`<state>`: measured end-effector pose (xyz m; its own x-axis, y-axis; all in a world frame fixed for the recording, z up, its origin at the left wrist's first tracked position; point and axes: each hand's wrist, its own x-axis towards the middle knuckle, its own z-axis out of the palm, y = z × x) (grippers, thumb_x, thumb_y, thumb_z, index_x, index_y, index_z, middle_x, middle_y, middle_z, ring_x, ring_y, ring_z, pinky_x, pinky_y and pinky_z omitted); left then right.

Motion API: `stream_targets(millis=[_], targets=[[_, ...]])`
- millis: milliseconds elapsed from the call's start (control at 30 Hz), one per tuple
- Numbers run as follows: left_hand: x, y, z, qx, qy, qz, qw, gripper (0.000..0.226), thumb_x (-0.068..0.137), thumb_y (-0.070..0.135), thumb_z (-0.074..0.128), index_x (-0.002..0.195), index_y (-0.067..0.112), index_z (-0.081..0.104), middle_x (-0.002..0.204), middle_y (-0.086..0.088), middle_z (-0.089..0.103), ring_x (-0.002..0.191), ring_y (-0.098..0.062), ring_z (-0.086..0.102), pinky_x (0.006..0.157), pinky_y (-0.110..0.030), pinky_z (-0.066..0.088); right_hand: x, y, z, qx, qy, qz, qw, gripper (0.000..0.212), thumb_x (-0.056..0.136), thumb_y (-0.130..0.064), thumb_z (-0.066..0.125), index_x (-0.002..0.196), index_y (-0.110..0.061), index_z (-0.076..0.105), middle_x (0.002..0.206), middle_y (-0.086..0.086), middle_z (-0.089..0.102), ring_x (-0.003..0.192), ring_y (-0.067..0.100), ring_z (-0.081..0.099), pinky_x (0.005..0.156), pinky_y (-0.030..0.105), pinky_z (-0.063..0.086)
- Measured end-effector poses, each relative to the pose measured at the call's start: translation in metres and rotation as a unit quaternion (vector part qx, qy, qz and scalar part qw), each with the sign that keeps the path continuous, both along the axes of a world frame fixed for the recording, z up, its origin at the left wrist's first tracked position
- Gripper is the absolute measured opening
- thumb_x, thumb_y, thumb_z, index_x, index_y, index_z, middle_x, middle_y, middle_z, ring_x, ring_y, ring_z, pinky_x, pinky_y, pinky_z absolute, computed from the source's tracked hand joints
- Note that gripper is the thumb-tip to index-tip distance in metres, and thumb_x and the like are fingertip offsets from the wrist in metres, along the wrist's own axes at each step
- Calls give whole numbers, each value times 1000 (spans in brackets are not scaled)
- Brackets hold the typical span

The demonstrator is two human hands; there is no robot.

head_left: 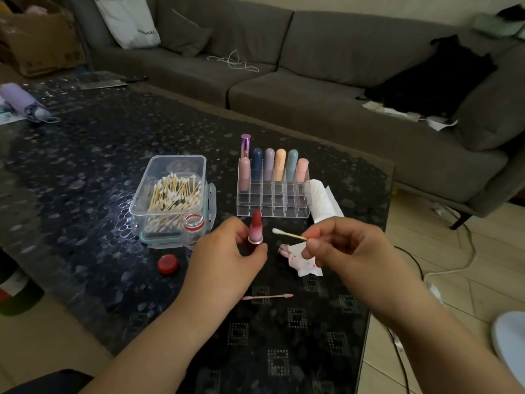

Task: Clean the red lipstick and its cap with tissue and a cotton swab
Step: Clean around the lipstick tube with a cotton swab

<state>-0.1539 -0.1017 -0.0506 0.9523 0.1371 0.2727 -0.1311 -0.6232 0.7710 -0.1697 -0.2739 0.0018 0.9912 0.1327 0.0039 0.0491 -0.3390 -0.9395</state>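
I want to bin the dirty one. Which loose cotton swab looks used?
The cotton swab lying on the table nearest the person: both tips are pink. The swab pinched in the right hand has a white tip.

Hands over bench, lipstick and swab
Left hand [227, 251] grips red lipstick [255, 230] upright; right hand [343, 245] pinches cotton swab [288, 234], stained tissue [302, 258] beneath.

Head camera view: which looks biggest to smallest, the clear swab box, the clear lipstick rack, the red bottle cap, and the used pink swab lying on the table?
1. Swab box and lipstick rack: look about alike, so unranked.
2. Used pink swab: longer but thin.
3. Red bottle cap: shorter but rounder, so close to the swab.
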Motion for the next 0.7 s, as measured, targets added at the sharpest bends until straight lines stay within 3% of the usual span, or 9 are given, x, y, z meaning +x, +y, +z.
stream_targets(millis=[133, 300, 433, 500, 633, 700], targets=[[-17, 10, 24, -135, 13, -48, 990, 3, 75, 28, 66, 77, 27, 64, 71, 3, 67, 64, -4, 61, 57, -13, 47, -7, 3, 13, 51, -51, 16, 997, 22, 85, -6, 59, 85, -23, 73, 65, -3, 72, 57, 0, 59, 56, 8, 46], [-29, 20, 42, -270, 28, -120, 955, 27, 63, 46, 59, 85, 34, 68, 81, 10, 73, 74, -4, 67, 69, -22, 49, -10, 10, 24, 68, -121, -40, 990, 22, 82, -10, 61, 79, -27, 74, 62, 1, 66, 56, 3, 56, 54, 11, 47], [-28, 23, 46, -303, 36, -135, 943, 32, 58, 46, 58, 86, 32, 69, 80, 10, 73, 72, -3, 67, 64, -19, 52, -9, 24, 30, 44, -157, -52, 985, 6, 73, -26, 67, 73, -29, 72, 70, 5, 68, 58, 9, 55, 53, 9, 45], [-26, 24, 46, -299, 35, -135, 944, 33, 61, 45, 58, 88, 29, 68, 79, 8, 73, 69, -4, 67, 62, -17, 52, -8, 30, 31, 39, -169, -50, 984, 10, 68, -33, 64, 74, -30, 71, 73, 3, 68, 58, 7, 56, 54, 8, 45], [-23, 26, 46, -294, 34, -141, 945, 15, 79, 24, 59, 92, 23, 67, 77, 6, 72, 61, -3, 64, 58, -15, 50, -4, 41, 33, 21, -195, -56, 979, 10, 70, -35, 63, 76, -30, 70, 68, 1, 66, 55, 7, 53, 51, 9, 43], [-23, 27, 45, -294, 31, -141, 945, 14, 81, 21, 59, 92, 22, 67, 75, 7, 72, 59, -3, 64, 58, -14, 49, -2, 43, 32, 17, -205, -55, 977, 4, 75, -26, 67, 73, -29, 70, 68, 2, 66, 53, 10, 53, 50, 10, 42]])
